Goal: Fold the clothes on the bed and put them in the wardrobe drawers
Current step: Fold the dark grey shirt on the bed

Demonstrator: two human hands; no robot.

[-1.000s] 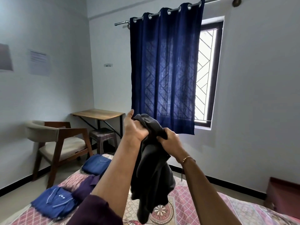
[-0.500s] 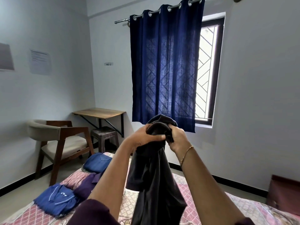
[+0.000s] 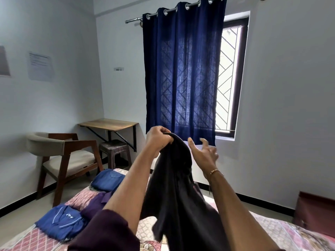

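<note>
Since half a second ago our right hand (image 3: 204,153) has let go of the dark garment (image 3: 178,192) and swung out to its right, fingers spread and blurred, while our left hand (image 3: 158,140) keeps its fist clenched on the top edge.

We take the dark garment as our landmark. Far to its left stand the wooden armchair (image 3: 61,160), the wall-mounted desk (image 3: 108,124) and a small stool (image 3: 115,151) tucked under it. Lower left of the garment, on the patterned bed (image 3: 282,232), lie a folded blue shirt (image 3: 61,221), a purple piece (image 3: 98,203) that looks only loosely laid, and folded jeans (image 3: 107,180) beyond it. The garment itself hangs bunched from our left hand, above the bed, its lower end trailing out of view. Behind it hangs the navy curtain (image 3: 181,69); far to its right a brown piece of furniture (image 3: 315,214) is cut off by the frame.

We judge the task partly done: two items appear folded, this one is not yet spread, and nothing shows as put away. The wardrobe and its drawers are out of view, and we cannot tell what kind of garment we hold.
</note>
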